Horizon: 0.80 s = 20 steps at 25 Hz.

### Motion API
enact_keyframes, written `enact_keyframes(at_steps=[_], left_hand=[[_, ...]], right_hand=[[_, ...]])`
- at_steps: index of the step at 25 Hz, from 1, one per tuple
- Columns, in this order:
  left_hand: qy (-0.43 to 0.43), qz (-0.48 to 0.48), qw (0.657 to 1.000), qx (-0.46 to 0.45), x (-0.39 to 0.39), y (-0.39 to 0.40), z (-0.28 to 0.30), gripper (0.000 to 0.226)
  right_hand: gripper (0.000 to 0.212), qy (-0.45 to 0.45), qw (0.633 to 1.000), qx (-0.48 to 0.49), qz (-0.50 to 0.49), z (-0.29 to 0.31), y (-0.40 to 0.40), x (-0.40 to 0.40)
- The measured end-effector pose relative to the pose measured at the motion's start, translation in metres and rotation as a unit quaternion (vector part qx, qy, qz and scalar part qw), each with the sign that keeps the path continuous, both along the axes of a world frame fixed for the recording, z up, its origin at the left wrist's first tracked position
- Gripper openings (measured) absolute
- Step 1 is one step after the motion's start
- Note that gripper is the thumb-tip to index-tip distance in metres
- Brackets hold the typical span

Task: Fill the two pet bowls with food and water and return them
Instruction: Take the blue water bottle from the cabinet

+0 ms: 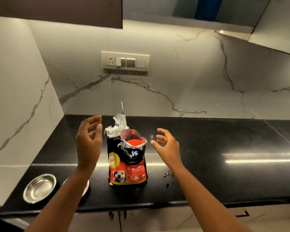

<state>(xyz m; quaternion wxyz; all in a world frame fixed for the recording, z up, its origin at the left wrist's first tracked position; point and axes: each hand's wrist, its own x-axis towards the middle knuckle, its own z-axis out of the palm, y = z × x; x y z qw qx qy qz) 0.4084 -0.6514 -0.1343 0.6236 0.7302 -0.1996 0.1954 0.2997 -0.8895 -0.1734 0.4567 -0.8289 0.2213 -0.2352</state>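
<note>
An opened puppy food bag (126, 163) stands upright in the middle of the black counter (208, 164), and a red scoop (134, 142) shows inside its torn top. My left hand (89, 141) hovers just left of the bag's top, fingers apart and curled, holding nothing. Just right of the bag's top is my right hand (167, 144), also spread and free of it. An empty steel bowl (39, 188) sits at the counter's front left. A second steel bowl (86, 186) beside it is mostly hidden under my left forearm.
Several spilled kibble pieces (167, 177) lie on the counter right of the bag. A socket and switch panel (125, 61) is on the marble back wall. A marble side wall closes the left end. A dark cabinet (57, 10) hangs overhead. Cupboard doors run below the counter edge.
</note>
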Motion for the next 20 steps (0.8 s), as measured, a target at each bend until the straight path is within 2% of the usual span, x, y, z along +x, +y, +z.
enact_keyframes(at_steps=[2,5,8,12,17,20], left_hand=[[-0.067,-0.048,0.996,-0.017,-0.004,-0.025,0.048,0.025],[-0.133,-0.109,0.985,0.008,-0.003,-0.068,0.108,0.028],[-0.201,-0.110,0.973,0.028,0.008,-0.106,0.160,0.031],[-0.321,-0.111,0.939,0.041,0.020,-0.152,0.232,0.025],[-0.371,-0.096,0.923,0.041,0.059,-0.202,0.296,0.023],[-0.375,-0.065,0.923,0.047,0.087,-0.232,0.320,0.023]], right_hand=[[0.058,-0.065,0.998,-0.020,0.004,0.045,-0.005,0.012],[0.063,-0.166,0.984,-0.066,0.005,0.112,-0.017,0.028],[0.067,-0.238,0.966,-0.096,-0.005,0.170,-0.032,0.040],[0.066,-0.306,0.944,-0.119,-0.029,0.245,-0.070,0.051],[0.074,-0.365,0.920,-0.135,-0.055,0.325,-0.124,0.069],[0.076,-0.364,0.916,-0.150,-0.079,0.360,-0.165,0.086]])
